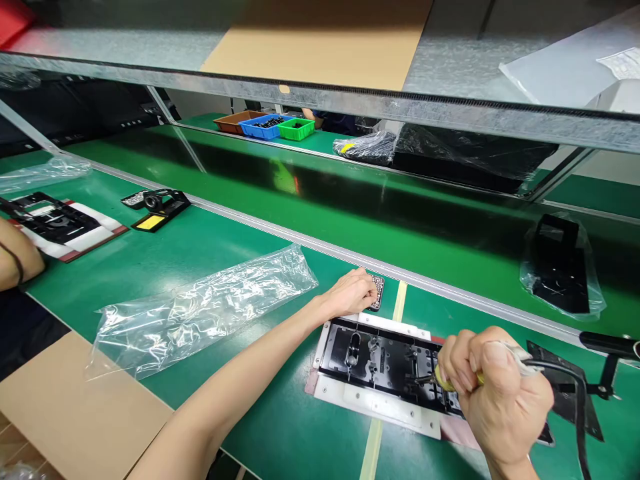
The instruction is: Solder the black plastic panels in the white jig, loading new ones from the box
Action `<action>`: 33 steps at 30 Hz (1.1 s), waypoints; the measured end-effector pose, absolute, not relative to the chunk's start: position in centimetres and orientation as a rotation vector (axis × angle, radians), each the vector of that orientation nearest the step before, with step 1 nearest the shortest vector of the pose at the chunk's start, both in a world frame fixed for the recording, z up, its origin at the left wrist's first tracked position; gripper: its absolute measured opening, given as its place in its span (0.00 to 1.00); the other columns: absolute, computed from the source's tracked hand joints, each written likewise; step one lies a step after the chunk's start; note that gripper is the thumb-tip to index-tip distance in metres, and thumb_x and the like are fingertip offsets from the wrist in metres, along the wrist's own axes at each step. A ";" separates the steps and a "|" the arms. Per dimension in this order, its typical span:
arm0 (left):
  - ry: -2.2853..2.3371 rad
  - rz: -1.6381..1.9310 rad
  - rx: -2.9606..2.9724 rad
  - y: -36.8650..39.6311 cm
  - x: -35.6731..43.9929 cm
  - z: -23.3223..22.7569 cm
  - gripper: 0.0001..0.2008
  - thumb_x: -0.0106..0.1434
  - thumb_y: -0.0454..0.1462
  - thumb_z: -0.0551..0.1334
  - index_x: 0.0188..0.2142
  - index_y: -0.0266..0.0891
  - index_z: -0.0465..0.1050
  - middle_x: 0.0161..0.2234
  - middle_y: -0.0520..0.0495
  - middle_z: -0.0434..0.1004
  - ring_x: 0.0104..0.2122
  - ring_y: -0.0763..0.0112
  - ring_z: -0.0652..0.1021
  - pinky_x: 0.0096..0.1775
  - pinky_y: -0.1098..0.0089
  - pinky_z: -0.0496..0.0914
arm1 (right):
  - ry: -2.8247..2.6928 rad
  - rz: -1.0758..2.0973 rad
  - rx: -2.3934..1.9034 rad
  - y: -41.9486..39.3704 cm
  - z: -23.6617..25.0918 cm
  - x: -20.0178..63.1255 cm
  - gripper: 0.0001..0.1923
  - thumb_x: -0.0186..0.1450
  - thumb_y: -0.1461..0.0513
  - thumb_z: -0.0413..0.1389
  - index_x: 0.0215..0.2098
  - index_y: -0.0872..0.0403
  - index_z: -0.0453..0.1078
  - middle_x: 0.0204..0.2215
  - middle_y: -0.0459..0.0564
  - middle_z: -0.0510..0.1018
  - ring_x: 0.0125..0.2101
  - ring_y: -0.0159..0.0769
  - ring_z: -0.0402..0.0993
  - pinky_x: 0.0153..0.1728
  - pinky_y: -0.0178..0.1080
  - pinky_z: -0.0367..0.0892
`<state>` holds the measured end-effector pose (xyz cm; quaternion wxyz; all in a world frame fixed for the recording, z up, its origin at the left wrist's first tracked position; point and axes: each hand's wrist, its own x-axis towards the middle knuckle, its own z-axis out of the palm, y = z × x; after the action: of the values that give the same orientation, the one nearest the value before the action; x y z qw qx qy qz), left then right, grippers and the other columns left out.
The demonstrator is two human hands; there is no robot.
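Note:
My left hand (353, 293) reaches over a small dark tray (379, 293) of tiny metal parts, its fingers pinched together at the tray's edge. Whatever lies between those fingertips is hidden. In my right hand (500, 390) is a soldering iron with a yellow handle (443, 378) and a black cord, its tip pointing left, low over a black plastic panel (387, 360). Ribs and bosses cover the upward side of the panel. A white fixture (375, 402) with screws along its edges frames it. My right fist hides the panel's right end.
A clear plastic bag (210, 310) lies left of my forearm. Further left are an iron stand with a yellow sponge (150, 222), another fixture (95, 230) and a co-worker's arm (20, 253). A bagged black part (560, 267) rests beyond the rail. Overhead runs a metal shelf (350, 110).

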<state>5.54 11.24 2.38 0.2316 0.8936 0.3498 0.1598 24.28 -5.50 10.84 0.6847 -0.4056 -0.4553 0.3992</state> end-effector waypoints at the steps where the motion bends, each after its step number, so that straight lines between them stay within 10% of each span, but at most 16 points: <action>1: 0.976 0.461 2.422 11.3 5.4 2.6 0.08 0.66 0.31 0.61 0.31 0.37 0.79 0.35 0.46 0.80 0.42 0.61 0.74 0.49 0.63 0.69 | -1.016 0.896 -0.911 -5.5 10.8 24.3 0.20 0.74 0.60 0.53 0.23 0.53 0.60 0.16 0.41 0.59 0.16 0.28 0.58 0.16 0.33 0.57; 33: 0.851 0.638 2.488 1.5 3.7 4.3 0.08 0.73 0.36 0.63 0.41 0.42 0.83 0.38 0.47 0.77 0.44 0.63 0.69 0.42 0.62 0.63 | -1.022 0.914 -0.876 -5.1 10.8 24.1 0.19 0.74 0.60 0.54 0.25 0.53 0.61 0.15 0.40 0.59 0.16 0.26 0.58 0.15 0.33 0.56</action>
<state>3.72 1.54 4.33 0.2160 0.8978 0.3070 0.2303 24.09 -5.09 10.79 0.6871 -0.3911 -0.4563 0.4083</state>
